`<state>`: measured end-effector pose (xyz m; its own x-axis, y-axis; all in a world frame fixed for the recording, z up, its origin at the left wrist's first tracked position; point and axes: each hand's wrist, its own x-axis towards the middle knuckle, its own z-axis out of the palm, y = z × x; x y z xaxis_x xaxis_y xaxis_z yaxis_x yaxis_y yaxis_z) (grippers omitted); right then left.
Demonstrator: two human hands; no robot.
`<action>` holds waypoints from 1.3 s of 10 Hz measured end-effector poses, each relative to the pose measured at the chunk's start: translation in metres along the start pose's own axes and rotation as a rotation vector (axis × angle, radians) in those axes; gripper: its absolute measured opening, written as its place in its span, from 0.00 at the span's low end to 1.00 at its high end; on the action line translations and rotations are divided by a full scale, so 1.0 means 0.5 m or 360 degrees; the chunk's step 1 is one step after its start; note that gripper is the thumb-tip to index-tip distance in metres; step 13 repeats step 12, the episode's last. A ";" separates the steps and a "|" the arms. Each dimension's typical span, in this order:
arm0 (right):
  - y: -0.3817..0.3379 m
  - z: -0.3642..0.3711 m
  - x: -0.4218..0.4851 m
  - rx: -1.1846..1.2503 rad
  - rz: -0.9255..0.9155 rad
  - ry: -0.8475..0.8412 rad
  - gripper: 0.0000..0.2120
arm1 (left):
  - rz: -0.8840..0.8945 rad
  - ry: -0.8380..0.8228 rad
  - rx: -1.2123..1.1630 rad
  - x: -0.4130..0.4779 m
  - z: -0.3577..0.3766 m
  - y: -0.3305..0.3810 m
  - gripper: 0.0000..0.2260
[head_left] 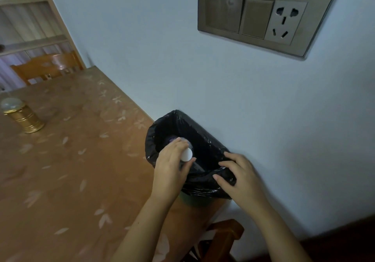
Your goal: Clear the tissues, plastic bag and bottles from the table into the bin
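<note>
Black plastic liner covers the small bin [188, 140] standing on the brown leaf-patterned tabletop [71, 160] against the wall. The left hand [172, 166] has its fingers closed around a clear white-capped plastic bottle [186, 154], neck up inside the bin mouth. The right hand [239, 178] pinches the liner rim.

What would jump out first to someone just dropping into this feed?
Bottom centre, the left hand pushes a white-capped bottle into the black-lined bin on the table's corner, while the right hand holds the liner's near rim. Upper right, a bronze switch and socket panel dominates the pale wall. Far left stands a gold canister.
</note>
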<state>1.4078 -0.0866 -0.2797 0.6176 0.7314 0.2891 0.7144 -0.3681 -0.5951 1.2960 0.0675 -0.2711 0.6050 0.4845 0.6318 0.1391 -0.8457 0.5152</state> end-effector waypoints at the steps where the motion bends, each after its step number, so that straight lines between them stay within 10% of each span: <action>1: 0.001 0.000 0.001 0.0013 0.0001 -0.0002 0.15 | -0.0040 -0.0126 0.0013 -0.006 0.009 0.001 0.19; 4: -0.005 -0.002 0.001 0.0029 0.0014 -0.0002 0.19 | -0.0047 -0.0448 0.0153 -0.017 0.020 -0.003 0.19; 13: -0.123 -0.020 -0.052 -0.0350 -0.0158 0.0253 0.21 | -0.0046 -0.0213 0.0466 -0.090 -0.092 0.035 0.17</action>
